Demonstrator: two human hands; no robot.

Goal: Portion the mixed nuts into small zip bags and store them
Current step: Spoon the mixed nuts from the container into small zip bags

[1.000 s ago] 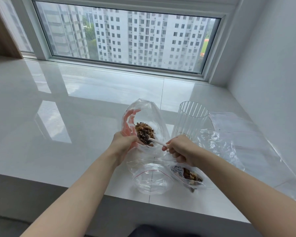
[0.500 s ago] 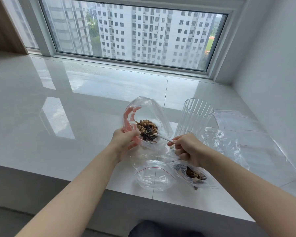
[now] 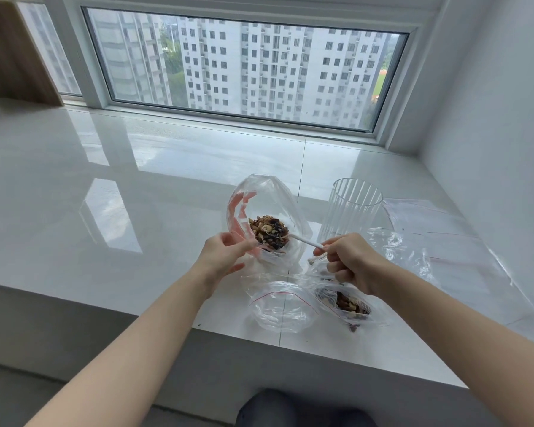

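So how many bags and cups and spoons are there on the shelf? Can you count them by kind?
Big bag of nuts: 1
Small zip bags: 2, one empty, one with nuts
Clear ribbed cup: 1
White spoon: 1
Loose clear plastic at the right: cannot tell how many
Total: 5 counted

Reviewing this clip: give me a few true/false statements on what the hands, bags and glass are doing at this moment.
1. The right hand holds a white spoon whose bowl is in the mixed nuts. True.
2. The left hand rests flat on the ledge. False: it grips the edge of the big nut bag, holding it open.
3. The ribbed clear glass is full of nuts. False: it looks empty.
4. A small zip bag with nuts lies beside an empty small zip bag. True.
5. The glass lies on its side. False: it stands upright.
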